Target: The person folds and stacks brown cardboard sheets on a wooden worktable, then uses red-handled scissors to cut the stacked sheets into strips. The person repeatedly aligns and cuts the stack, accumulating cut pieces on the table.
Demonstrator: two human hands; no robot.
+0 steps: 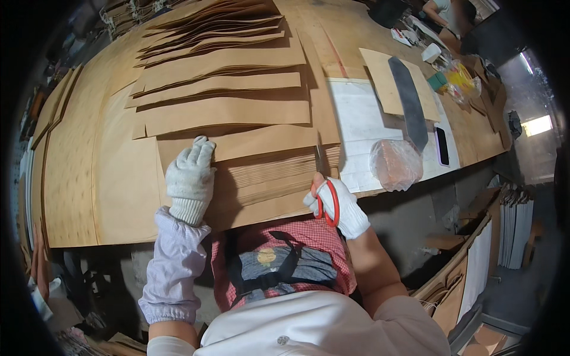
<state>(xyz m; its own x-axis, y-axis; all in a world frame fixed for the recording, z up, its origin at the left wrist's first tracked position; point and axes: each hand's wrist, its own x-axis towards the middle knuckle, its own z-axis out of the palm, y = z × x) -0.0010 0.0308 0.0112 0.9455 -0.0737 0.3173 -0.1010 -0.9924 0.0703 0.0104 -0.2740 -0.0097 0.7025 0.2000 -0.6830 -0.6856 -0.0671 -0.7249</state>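
Note:
My left hand, in a white knit glove, lies flat on the near stack of brown paper sheets, fingers spread toward the top sheet's left end. My right hand, also gloved, grips red-handled scissors whose blades point away from me along the stack's right edge. Further sheets of brown paper lie fanned out in overlapping rows across the table beyond the stack.
A white board lies to the right with a clear plastic bag, a dark phone, a dark strip on a cardboard piece. Another person's arm shows at far right. Cardboard stacks stand on the floor.

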